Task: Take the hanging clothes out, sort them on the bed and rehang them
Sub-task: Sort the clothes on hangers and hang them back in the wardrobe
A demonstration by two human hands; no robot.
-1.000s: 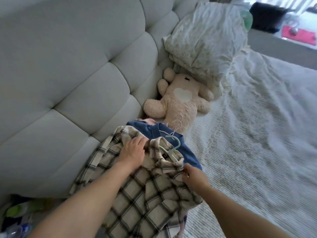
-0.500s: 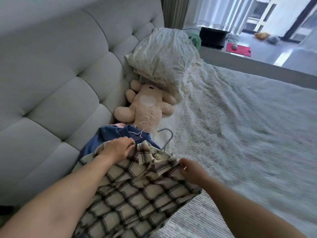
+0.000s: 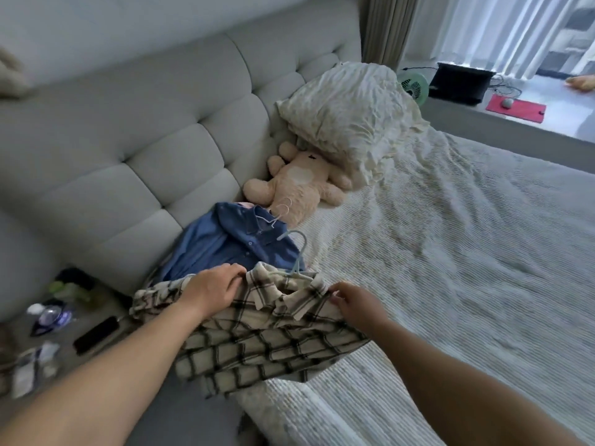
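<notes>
- Plaid shirt (image 3: 257, 336) — lies at the bed's (image 3: 467, 252) near left edge, collar toward the headboard (image 3: 145, 140), lower part draped over the edge.
- Left hand (image 3: 212, 289) — on the shirt's left shoulder, fingers curled over the fabric beside the collar, gripping it.
- Right hand (image 3: 357, 300) — on the shirt's right shoulder, fingertips pinching the fabric at the collar's right end.
- The collar sits between the two hands; the shirt body runs under both forearms toward the viewer.
- Blue hanger (image 3: 297, 252) — inside the plaid shirt, its hook sticking out of the collar toward the headboard, between the hands and just beyond them.
- Denim shirt (image 3: 231, 246) — flat on the bed against the headboard, just beyond the left hand, partly covered by the plaid shirt; thin white hanger hooks (image 3: 278, 212) show at its collar.
- Teddy bear (image 3: 299, 188) — on its back beyond the denim shirt, against the headboard, head under the pillow (image 3: 347, 114).
- Floor left of the bed — small scattered items, too blurred to identify.
- Far ledge: green fan (image 3: 415, 86), black box (image 3: 460, 83), red mat (image 3: 515, 108).
</notes>
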